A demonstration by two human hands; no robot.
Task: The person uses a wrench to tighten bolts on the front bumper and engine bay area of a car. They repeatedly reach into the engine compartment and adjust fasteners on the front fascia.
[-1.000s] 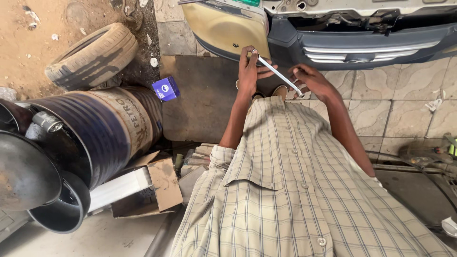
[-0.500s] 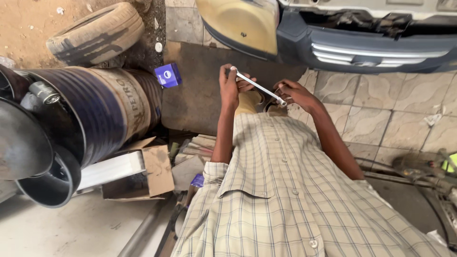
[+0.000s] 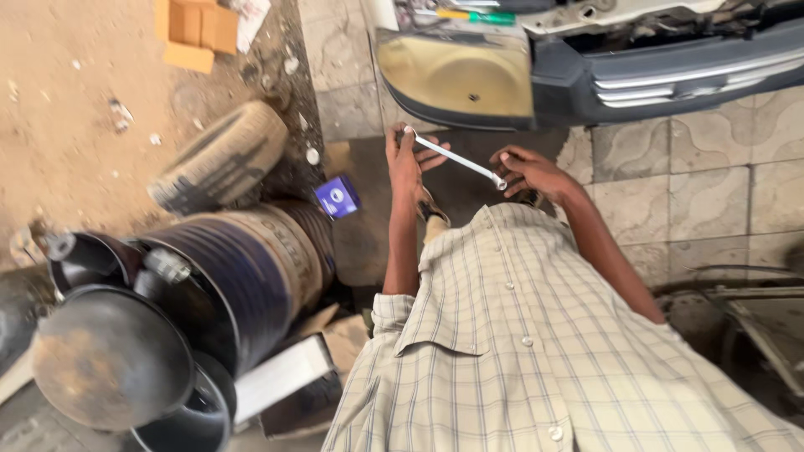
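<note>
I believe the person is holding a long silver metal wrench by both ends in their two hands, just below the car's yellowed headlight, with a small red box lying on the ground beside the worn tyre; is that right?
Not quite: the head view shows the small box is blue, not red. The rest holds: the left hand and right hand hold the long silver metal wrench by its ends below the yellowed headlight, with the box beside the worn tyre.

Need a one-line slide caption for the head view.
Both hands, left hand and right hand, hold a slim silver metal wrench before a dark blue car bumper.
</note>
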